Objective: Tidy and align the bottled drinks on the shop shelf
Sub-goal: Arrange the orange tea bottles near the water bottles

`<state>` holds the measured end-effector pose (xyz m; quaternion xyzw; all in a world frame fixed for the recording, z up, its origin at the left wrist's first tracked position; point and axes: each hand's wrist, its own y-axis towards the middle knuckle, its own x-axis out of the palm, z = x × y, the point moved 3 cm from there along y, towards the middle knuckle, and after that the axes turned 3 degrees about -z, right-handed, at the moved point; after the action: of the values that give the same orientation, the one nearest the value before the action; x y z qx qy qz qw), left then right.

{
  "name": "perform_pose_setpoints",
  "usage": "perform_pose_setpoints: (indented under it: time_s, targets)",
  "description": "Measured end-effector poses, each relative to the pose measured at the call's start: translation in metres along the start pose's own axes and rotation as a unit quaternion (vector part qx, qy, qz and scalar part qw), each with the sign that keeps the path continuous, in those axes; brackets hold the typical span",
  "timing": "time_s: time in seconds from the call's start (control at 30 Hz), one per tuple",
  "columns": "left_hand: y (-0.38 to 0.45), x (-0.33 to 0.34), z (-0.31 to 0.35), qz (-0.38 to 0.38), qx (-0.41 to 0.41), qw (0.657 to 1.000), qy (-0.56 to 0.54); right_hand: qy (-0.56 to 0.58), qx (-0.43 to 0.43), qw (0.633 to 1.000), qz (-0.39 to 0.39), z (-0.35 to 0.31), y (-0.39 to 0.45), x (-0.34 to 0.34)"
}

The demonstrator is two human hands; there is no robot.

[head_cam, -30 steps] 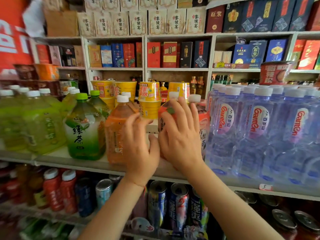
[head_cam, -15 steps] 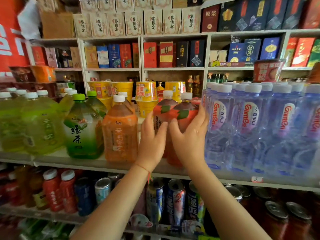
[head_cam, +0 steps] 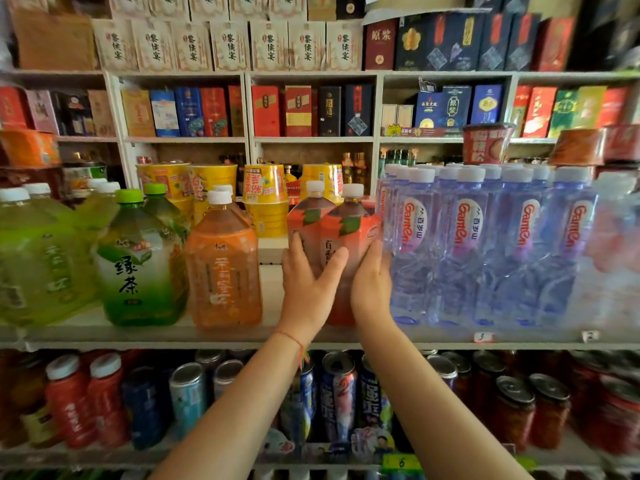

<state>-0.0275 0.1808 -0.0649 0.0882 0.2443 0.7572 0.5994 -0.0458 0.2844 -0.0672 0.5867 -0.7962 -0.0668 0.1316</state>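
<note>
Two red-labelled tea bottles with white caps stand side by side at the shelf's middle, the left red tea bottle (head_cam: pixel 304 220) and the right red tea bottle (head_cam: pixel 350 226). My left hand (head_cam: pixel 306 289) presses the left one, fingers straight up its left side and thumb spread across the front. My right hand (head_cam: pixel 371 284) lies flat against the right side of the right one, its fingers between that bottle and the water bottles (head_cam: pixel 464 237). The lower halves of both tea bottles are hidden by my hands.
On the shelf (head_cam: pixel 207 336), an orange tea bottle (head_cam: pixel 223 265), a green tea bottle (head_cam: pixel 138 265) and yellow-green bottles (head_cam: pixel 38 258) stand to the left. Yellow cups (head_cam: pixel 263 192) sit behind. Cans (head_cam: pixel 337 393) and red bottles fill the lower shelf.
My left hand left the orange bottle and joined the right hand on the two red tea bottles. Both hands have slid lower and now flank the pair.
</note>
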Motion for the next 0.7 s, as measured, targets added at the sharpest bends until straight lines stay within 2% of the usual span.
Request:
perform_pose_setpoints:
  time_s: [0.17, 0.23, 0.33, 0.43, 0.7]
  targets:
    - [0.013, -0.004, -0.007, 0.012, -0.008, 1.0, -0.018, -0.034, 0.011, 0.998, -0.042, -0.004, -0.012, 0.003]
    - [0.017, -0.004, -0.011, 0.01, -0.005, 0.999, -0.031, -0.041, 0.042, 0.996, -0.063, -0.007, -0.008, 0.0]
    - [0.012, -0.001, -0.012, 0.01, -0.005, 1.0, -0.023, 0.008, 0.111, 0.991, -0.074, -0.012, 0.008, 0.0]
    - [0.008, 0.005, -0.015, 0.012, -0.012, 1.0, -0.023, 0.064, 0.134, 0.986, -0.074, -0.011, 0.023, 0.007]
    - [0.021, 0.0, -0.019, -0.025, -0.074, 0.982, -0.173, 0.079, 0.157, 0.977, -0.122, -0.009, 0.012, 0.013]
